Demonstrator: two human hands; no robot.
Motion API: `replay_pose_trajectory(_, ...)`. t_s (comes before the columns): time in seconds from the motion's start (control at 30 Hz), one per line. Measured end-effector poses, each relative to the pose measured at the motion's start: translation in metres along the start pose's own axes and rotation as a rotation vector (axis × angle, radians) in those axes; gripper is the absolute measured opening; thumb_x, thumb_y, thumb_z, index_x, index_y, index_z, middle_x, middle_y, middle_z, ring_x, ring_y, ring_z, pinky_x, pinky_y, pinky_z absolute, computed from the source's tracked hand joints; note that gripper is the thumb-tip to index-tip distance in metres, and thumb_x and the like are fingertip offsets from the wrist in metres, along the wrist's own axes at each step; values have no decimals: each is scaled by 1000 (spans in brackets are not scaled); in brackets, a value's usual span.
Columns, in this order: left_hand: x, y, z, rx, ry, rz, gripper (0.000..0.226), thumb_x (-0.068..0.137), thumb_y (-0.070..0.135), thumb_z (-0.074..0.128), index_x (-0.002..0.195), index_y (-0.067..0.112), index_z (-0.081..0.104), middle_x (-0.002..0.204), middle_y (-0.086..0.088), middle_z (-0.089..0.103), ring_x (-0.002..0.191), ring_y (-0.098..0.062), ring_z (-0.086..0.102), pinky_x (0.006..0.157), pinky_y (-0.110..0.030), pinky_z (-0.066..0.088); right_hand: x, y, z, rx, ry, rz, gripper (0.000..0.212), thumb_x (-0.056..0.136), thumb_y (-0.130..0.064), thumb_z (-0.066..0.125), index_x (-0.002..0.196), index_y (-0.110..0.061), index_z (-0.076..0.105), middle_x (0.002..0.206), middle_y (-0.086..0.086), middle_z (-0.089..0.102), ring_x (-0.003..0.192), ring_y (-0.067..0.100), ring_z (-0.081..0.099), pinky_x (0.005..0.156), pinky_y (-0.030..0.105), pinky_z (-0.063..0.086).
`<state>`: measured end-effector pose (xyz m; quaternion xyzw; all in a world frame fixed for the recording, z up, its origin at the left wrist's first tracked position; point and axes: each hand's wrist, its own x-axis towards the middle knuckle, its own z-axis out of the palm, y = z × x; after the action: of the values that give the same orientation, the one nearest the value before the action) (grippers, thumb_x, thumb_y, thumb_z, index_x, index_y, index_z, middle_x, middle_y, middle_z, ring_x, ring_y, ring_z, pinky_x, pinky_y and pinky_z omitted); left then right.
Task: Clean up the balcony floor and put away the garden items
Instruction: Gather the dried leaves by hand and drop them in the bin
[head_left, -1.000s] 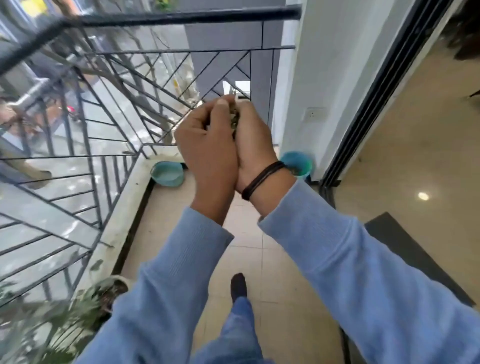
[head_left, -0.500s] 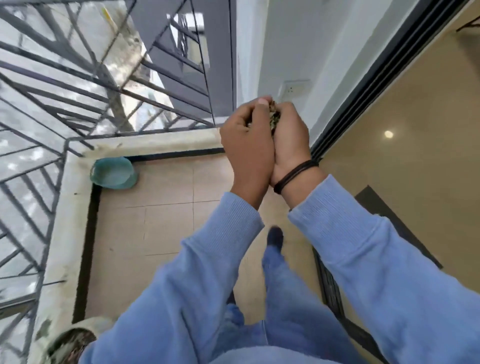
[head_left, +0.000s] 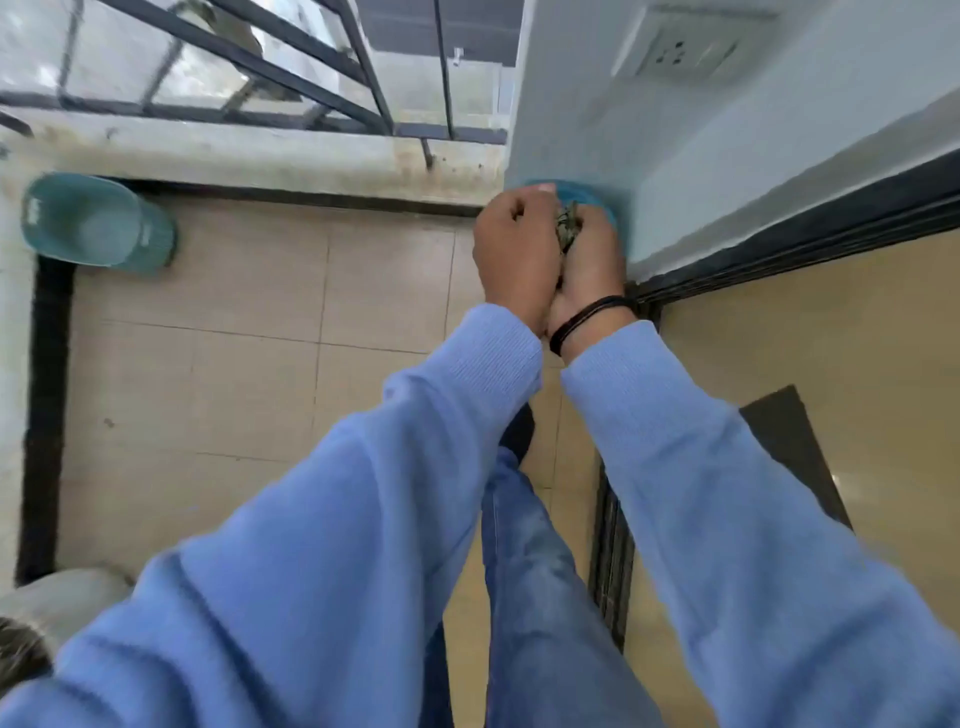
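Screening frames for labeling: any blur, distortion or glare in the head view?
Head view: motion blur smears the railing and sleeves; wide-angle bends the door track; small glare spot on the indoor floor; left hand and right hand, cupping debris, reasonably sharp.

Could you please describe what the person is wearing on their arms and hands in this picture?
Both arms are covered by long light-blue knitted sleeves with ribbed cuffs that end at the wrists. The left hand is bare, with no glove, ring or watch visible. The right hand is bare too, but a thin black band, seemingly of doubled cord, circles its wrist just above the cuff.
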<state>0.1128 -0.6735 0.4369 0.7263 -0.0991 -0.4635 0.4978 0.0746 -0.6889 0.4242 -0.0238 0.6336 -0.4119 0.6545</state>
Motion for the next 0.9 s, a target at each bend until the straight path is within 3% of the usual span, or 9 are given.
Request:
replay_pose_trajectory(0.1,53,-52,32,91,-18,-127,28,87,21,67,61,15,62,61,-3,58,66,-20,51,63,-28,49,84,20,-14,-27,118,72,36,90,-17,51,117,1,66,117,21,70,101,33,71,87,45,59)
replay_pose_trajectory(0.17,82,-84,48,90,5,-234,28,91,15,65,64,9,60,63,-4,58,66,-21,52,58,-22,45,127,30,-26,-68,195,95,41,89,-17,50,124,-3,65,118,21,70,102,36,71,80,47,61)
replay_pose_trajectory(0.27,122,-125,66,12,64,-384,24,90,14,64,67,12,57,73,-7,65,76,-27,63,78,-36,56,182,48,-38,-105,257,131,40,92,-17,46,126,-9,64,116,20,70,100,37,71,71,46,62)
replay_pose_trajectory(0.37,150,-154,80,-28,65,-411,15,91,24,61,88,10,63,103,-16,72,99,-34,68,95,-49,56,212,54,-46,-113,252,138,38,96,-23,46,127,-11,64,117,18,70,103,36,70,86,52,58)
replay_pose_trajectory(0.47,167,-169,92,-66,2,-455,48,99,46,52,127,8,60,122,-15,67,109,-34,65,101,-50,51,233,56,-51,-168,248,161,36,99,-28,46,124,-9,62,116,15,70,105,34,68,93,53,55)
replay_pose_trajectory(0.57,177,-171,98,-113,-6,-489,77,95,71,32,141,12,52,129,-14,64,114,-36,63,103,-53,50,247,54,-53,-162,213,195,40,97,-35,47,127,-13,61,122,16,68,108,36,67,92,56,55)
replay_pose_trajectory(0.7,204,-200,104,-133,4,-515,131,45,102,27,144,20,50,128,-10,65,114,-35,64,104,-52,48,249,49,-53,-45,186,277,61,96,-48,52,144,-12,44,140,19,52,121,39,57,101,57,49)
replay_pose_trajectory(0.8,205,-197,104,-157,-9,-544,138,37,102,30,147,20,47,135,-11,62,120,-35,61,108,-53,45,244,45,-47,24,175,314,74,95,-55,52,154,-15,30,150,16,39,129,40,48,104,58,46)
replay_pose_trajectory(0.9,186,-164,97,-191,-24,-558,123,50,98,35,141,17,51,128,-9,64,116,-35,62,105,-53,48,237,43,-37,53,151,321,73,96,-56,51,154,-16,31,151,17,40,122,39,54,103,59,47)
